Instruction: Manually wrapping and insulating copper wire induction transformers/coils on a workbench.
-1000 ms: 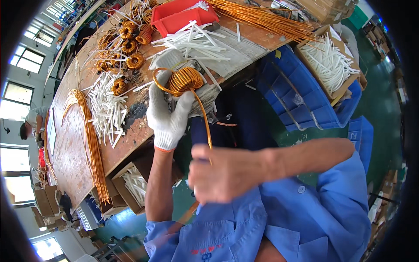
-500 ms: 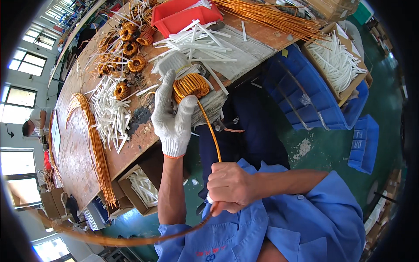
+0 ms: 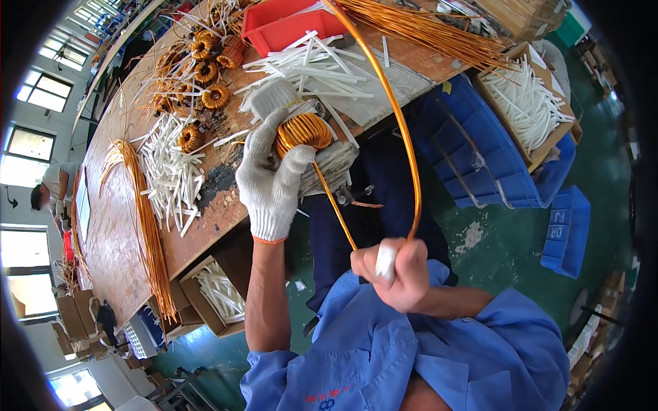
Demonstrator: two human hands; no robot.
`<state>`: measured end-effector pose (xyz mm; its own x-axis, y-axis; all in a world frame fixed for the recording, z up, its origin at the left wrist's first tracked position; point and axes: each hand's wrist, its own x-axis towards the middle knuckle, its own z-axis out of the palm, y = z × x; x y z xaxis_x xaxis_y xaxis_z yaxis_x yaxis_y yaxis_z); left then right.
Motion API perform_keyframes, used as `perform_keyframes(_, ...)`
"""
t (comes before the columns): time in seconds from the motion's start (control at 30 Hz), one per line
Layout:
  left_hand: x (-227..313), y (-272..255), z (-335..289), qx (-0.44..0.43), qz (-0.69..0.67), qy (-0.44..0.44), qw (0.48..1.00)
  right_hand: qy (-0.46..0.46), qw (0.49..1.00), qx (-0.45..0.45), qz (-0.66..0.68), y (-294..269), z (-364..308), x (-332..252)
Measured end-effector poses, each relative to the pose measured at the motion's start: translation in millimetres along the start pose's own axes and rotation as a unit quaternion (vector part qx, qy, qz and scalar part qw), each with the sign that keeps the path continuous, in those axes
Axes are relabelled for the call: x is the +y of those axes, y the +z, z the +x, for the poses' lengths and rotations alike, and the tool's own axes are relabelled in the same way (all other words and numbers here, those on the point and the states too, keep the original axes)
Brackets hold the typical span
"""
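My left hand (image 3: pixel 271 185), in a white knitted glove, grips a toroidal coil (image 3: pixel 303 135) wound with thick copper-coloured wire. Its thumb presses on the near side of the windings, and the fingers wrap round the left side. From the coil a taut length of copper wire (image 3: pixel 334 205) runs down to my right hand (image 3: pixel 394 274). That hand is bare but for a white wrap on one finger, and it is closed round the wire. The wire's free part rises from the fist in a tall arc toward the top. Beneath the coil lies a grey, worn block (image 3: pixel 329 164) at the table edge.
White sleeve strips lie in heaps (image 3: pixel 175 164) on the table, near several finished coils (image 3: pixel 216 96) and a copper wire bundle (image 3: pixel 140 219). A red bin (image 3: pixel 291 31) stands behind. Right of my legs are a blue crate (image 3: pixel 473 137) and a carton of white tubes (image 3: pixel 524 103).
My right hand has moved up and to the right and turned over. The wire's free end has swung from the lower left to the upper right. The left hand still holds the coil.
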<state>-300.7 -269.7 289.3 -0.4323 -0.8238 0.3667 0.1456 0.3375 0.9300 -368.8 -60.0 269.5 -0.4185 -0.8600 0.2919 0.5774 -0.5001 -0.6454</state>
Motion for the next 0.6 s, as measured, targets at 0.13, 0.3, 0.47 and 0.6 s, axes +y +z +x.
perform_keyframes(0.13,-6,-1,-3,0.000,-0.001,0.019,1.000,0.054,0.996,0.030,0.059,-12,18,-14)
perform_keyframes(0.3,-1,0,-3,-0.004,0.017,0.001,1.000,0.070,0.994,0.021,0.080,-21,21,-14)
perform_keyframes(0.47,6,6,-6,0.015,0.043,-0.020,0.999,-0.034,0.996,-0.067,-0.056,-20,4,-9)
perform_keyframes(0.6,10,11,1,0.039,0.216,0.037,0.975,-0.077,0.991,-0.067,-0.090,-23,1,4)
